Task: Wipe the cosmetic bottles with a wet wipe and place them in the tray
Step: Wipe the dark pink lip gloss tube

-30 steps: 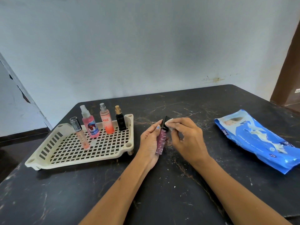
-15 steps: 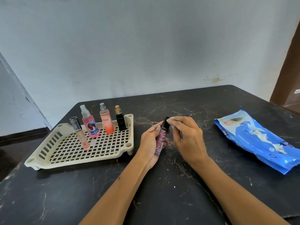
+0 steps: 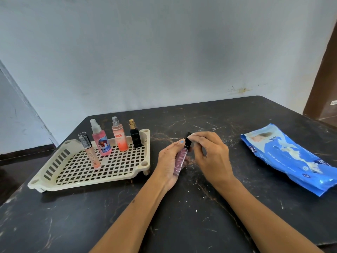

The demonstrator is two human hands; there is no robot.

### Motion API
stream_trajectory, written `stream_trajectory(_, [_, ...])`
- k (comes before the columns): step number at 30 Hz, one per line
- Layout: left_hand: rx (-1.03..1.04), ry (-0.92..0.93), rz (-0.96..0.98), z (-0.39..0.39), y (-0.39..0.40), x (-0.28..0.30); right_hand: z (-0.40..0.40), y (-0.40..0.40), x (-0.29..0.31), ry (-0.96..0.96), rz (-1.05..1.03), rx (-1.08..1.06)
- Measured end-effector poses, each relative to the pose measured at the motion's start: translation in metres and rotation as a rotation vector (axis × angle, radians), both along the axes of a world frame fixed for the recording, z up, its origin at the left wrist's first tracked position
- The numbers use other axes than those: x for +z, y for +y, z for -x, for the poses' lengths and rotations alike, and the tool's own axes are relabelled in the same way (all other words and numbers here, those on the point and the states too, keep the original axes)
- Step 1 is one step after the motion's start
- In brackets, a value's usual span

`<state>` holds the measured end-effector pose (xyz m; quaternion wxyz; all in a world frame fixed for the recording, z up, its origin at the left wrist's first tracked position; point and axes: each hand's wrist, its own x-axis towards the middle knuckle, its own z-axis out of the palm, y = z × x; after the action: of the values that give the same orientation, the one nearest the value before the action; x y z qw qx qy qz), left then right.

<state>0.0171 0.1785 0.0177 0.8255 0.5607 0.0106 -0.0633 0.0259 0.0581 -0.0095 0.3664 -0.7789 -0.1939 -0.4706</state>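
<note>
My left hand (image 3: 168,162) grips a slim pink lip-gloss tube (image 3: 180,161) with a black cap, held tilted above the dark table. My right hand (image 3: 209,157) pinches a small white wet wipe (image 3: 191,135) against the tube's black cap. The cream perforated tray (image 3: 116,172) sits to the left. In it stand a peach tube with a black cap (image 3: 92,154), a pink spray bottle (image 3: 101,141), an orange-pink spray bottle (image 3: 119,138) and a small black bottle with a gold top (image 3: 135,136). Most of the wipe is hidden by my fingers.
A blue wet-wipe pack (image 3: 290,157) lies at the right on the black marbled table (image 3: 182,225). A pale wall runs behind the table. A brown door frame (image 3: 322,79) stands at the far right.
The tube has turned in my left hand from lying lower to more upright. My right fingers with the wipe stay at the cap, shifted slightly upward.
</note>
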Motion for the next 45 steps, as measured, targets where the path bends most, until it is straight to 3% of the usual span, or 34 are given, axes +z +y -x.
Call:
stream_trajectory(11, [0.000, 0.081, 0.065, -0.003, 0.000, -0.001, 0.001, 0.003, 0.002, 0.069, -0.087, 0.022])
stream_trajectory(17, [-0.004, 0.062, 0.157, -0.005, 0.003, -0.002, 0.005, 0.009, -0.001, 0.030, -0.007, 0.093])
stream_trajectory(34, [-0.027, 0.080, 0.177, -0.007, 0.004, -0.004, 0.007, 0.007, 0.000, -0.003, 0.105, 0.075])
stream_trajectory(45, [0.075, 0.093, 0.250, -0.010, 0.004, -0.004, 0.008, 0.013, -0.002, 0.030, 0.173, 0.098])
